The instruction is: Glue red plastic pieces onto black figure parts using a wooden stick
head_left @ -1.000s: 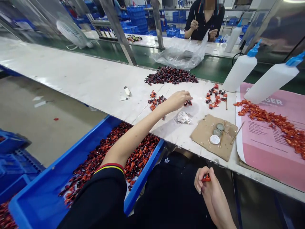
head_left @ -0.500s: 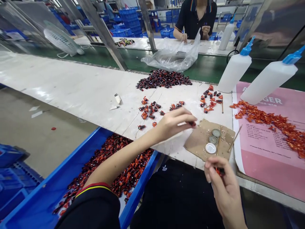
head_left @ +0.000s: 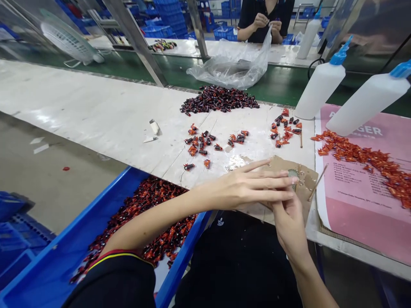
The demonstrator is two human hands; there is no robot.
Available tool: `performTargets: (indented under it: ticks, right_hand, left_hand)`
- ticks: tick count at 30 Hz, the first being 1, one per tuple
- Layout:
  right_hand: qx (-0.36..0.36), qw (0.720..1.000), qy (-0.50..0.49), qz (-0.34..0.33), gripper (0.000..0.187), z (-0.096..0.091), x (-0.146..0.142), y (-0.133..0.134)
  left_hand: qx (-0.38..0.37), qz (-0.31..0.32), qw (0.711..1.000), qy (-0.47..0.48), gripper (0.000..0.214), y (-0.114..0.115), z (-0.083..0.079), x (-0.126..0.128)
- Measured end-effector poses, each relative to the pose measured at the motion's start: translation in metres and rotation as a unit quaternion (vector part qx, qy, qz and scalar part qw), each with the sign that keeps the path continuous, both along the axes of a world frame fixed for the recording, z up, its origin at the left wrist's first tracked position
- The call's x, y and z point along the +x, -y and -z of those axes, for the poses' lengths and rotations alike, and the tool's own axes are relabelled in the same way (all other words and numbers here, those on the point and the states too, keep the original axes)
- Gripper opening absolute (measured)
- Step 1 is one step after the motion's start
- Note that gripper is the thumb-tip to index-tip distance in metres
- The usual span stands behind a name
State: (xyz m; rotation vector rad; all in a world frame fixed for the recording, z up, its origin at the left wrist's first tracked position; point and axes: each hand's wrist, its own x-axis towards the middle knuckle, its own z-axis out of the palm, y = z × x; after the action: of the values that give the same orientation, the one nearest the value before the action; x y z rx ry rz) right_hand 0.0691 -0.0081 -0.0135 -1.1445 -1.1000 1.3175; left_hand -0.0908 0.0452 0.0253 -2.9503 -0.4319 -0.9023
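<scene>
My left hand [head_left: 253,187] reaches over the cardboard piece [head_left: 306,176], its back turned up. Its longer fingers lie across the fingertips of my right hand [head_left: 290,218], while the little finger sticks out apart. My right hand is closed, with its thumb raised against the left fingers. The two hands touch, and whatever sits between them is hidden. Under the fingers, one round greenish cap [head_left: 293,173] shows partly on the cardboard. A thin wooden stick [head_left: 298,175] lies beside it. Small red-and-black pieces [head_left: 201,141] are scattered left of the hands.
Dark tubular pieces [head_left: 221,99] are heaped at the back. Orange-red pieces [head_left: 362,156] lie on a pink printed sheet [head_left: 349,222] by white squeeze bottles [head_left: 321,90]. A blue bin [head_left: 96,216] holds many pieces below. Across the green belt [head_left: 173,70], a person [head_left: 265,21] handles a clear bag [head_left: 237,70].
My left hand has moved right and down, and my right hand slightly up, so they now meet. The small dark red piece in the left fingers is now out of sight.
</scene>
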Motion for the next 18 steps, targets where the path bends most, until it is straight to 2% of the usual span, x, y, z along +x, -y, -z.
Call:
performTargets:
  ticks: [2,5,9,11,13,14,18]
  right_hand:
    - [0.037,0.998,0.037,0.038,0.027,0.001,0.001,-0.002]
    - [0.095,0.988,0.105,0.065,0.018,0.001,0.003,-0.003]
    - [0.193,0.955,0.207,0.084,0.010,0.000,0.001,-0.006]
    - [0.232,0.938,0.240,0.089,0.009,-0.001,0.002,-0.006]
    - [0.234,0.940,0.241,0.066,0.005,-0.002,0.004,-0.006]
    - [0.217,0.948,0.228,0.042,0.002,-0.002,0.006,-0.006]
    - [0.084,0.991,0.086,-0.064,0.023,-0.001,0.014,-0.001]
  left_hand:
    - [-0.071,-0.028,0.994,0.079,0.028,0.005,-0.003,0.003]
    - [-0.186,-0.079,0.959,0.198,0.021,0.012,-0.004,0.009]
    - [-0.259,-0.084,0.939,0.209,0.024,0.015,-0.001,0.016]
    - [-0.260,-0.083,0.938,0.212,0.021,0.014,0.002,0.016]
    - [-0.226,-0.087,0.946,0.214,0.017,0.013,0.004,0.013]
    - [-0.200,-0.090,0.953,0.209,0.016,0.012,0.004,0.011]
    - [-0.104,-0.086,0.976,0.173,0.019,0.012,0.004,0.003]
